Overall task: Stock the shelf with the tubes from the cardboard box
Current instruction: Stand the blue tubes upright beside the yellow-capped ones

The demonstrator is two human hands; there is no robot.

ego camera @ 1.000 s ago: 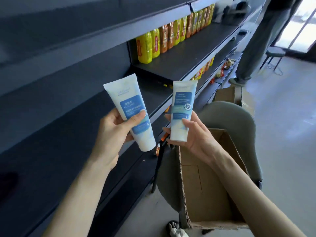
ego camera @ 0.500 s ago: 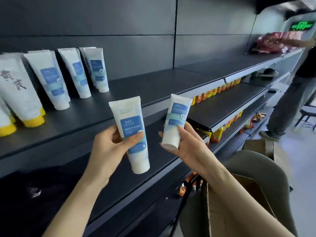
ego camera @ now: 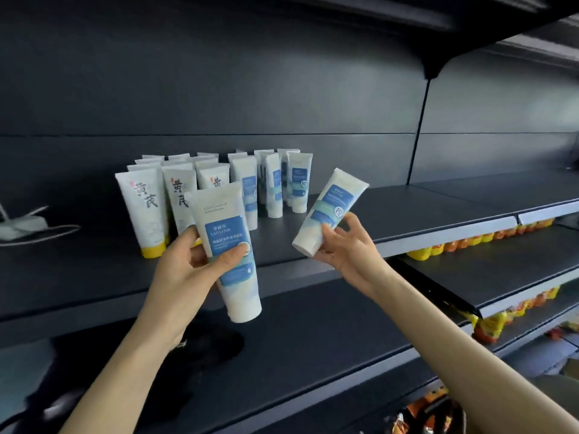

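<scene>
Both hands have lifted from the lower level to the shelf that carries the stocked tubes. The left hand grips a large white tube with a blue label, cap down and crimped end up, with the thumb curled across the label, in front of the shelf's edge. The right hand pinches a smaller white-and-blue tube near its cap, tilted with the crimp up and to the right, over the shelf's front. On the shelf behind stand yellow-capped tubes with black brush lettering and, beside them, blue-labelled tubes, all cap down. The lower shelf to the right holds a row of yellow and orange bottles.
</scene>
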